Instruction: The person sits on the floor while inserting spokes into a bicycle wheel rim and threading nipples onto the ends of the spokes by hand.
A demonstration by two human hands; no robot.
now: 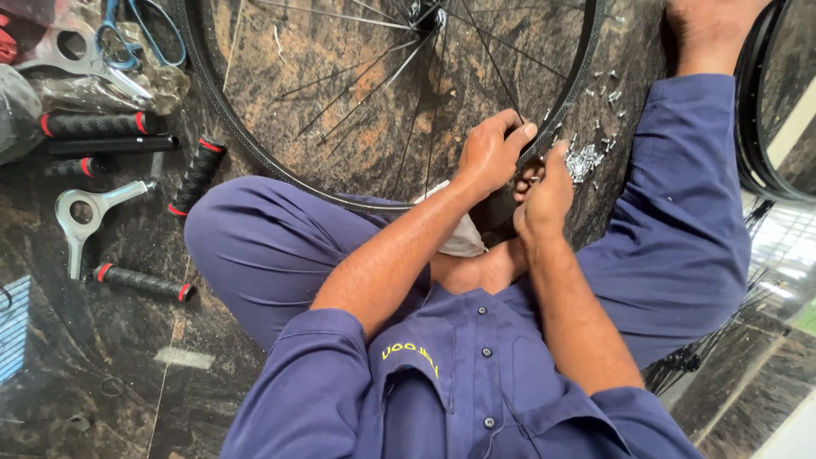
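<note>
I sit on a dark stone floor with a black bicycle wheel rim (255, 153) and its thin spokes (365, 76) lying across my lap. My left hand (493, 153) grips the rim's near edge, fingers curled over it. My right hand (546, 194) is closed just beside it at the rim, pinching something small that I cannot make out. A pile of small silver spoke nipples (585, 160) lies on the floor right next to my right hand.
Black handlebar grips with red bands (195, 174) (140, 280) (93, 125), a silver bracket (85, 212), blue-handled scissors (140, 30) and clear plastic bags lie at the left. Another wheel rim (756, 127) stands at the right edge. My bare foot (705, 34) rests at top right.
</note>
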